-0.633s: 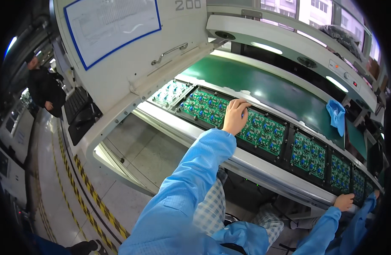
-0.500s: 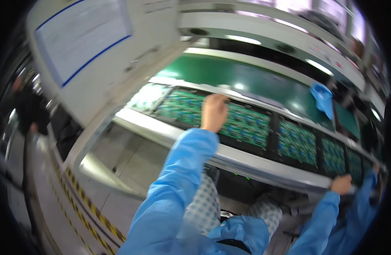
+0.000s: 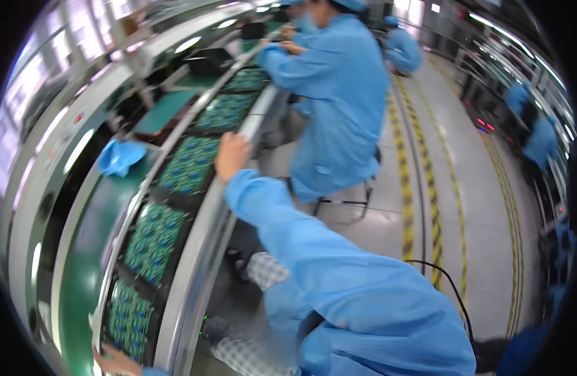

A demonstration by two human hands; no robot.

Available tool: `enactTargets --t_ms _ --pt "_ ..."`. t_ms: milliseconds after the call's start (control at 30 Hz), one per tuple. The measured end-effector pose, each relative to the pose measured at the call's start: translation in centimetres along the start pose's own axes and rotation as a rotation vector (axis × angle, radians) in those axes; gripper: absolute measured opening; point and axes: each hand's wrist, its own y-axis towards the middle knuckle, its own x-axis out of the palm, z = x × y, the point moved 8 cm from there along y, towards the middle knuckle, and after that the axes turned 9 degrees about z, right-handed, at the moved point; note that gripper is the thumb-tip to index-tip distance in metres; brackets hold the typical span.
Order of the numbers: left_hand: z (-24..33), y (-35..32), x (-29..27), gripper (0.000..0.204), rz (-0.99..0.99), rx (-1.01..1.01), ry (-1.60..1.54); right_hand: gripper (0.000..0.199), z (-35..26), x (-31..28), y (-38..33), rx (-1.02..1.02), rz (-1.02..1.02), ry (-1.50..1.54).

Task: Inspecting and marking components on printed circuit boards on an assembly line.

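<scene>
A row of green circuit board panels (image 3: 153,241) with blue parts lies in black trays (image 3: 187,200) along a rail-sided conveyor line. My right hand (image 3: 232,156) is at the metal rail, against the near edge of a tray. Its fingers are bent and close together; their tips are slightly blurred, and what they grip, if anything, is hidden. Down at the lower left edge, my left hand (image 3: 117,362) lies by the nearest board panel (image 3: 130,316), its fingers apart and nothing visible in them. Part of that hand is cut off by the picture's edge.
A metal rail (image 3: 197,276) borders the line. Across it are a green belt surface (image 3: 94,250), a blue cloth-like item (image 3: 120,156) and a teal panel (image 3: 166,113). A co-worker in blue (image 3: 338,94) sits farther along. Yellow-black floor stripes (image 3: 426,188) run at the right.
The view has swung right along the line, bringing the co-worker into full sight. My left hand now shows at the lower left; my right hand remains at the rail, beside a tray.
</scene>
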Motion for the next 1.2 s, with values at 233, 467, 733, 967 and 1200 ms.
enactTargets --t_ms 233,467,733,967,1200 --pt "8.4 0.5 -1.4 0.038 0.119 0.052 -0.063 0.046 3.0 2.3 1.1 -0.008 0.011 0.139" --pt "8.5 0.1 -1.9 0.040 0.136 0.009 -0.072 0.034 2.7 2.6 1.0 -0.011 0.010 0.157" --pt "10.7 -1.5 -2.7 0.038 0.139 0.109 -0.001 0.047 3.1 2.4 1.0 0.029 -0.020 0.193" --pt "16.6 -3.0 -2.7 0.033 -0.190 0.209 -0.207 0.049 2.8 1.9 0.7 0.045 -0.047 0.265" --pt "17.8 -3.8 -1.0 0.030 -0.487 0.180 -0.248 0.047 2.7 2.2 0.6 0.051 -0.026 0.272"
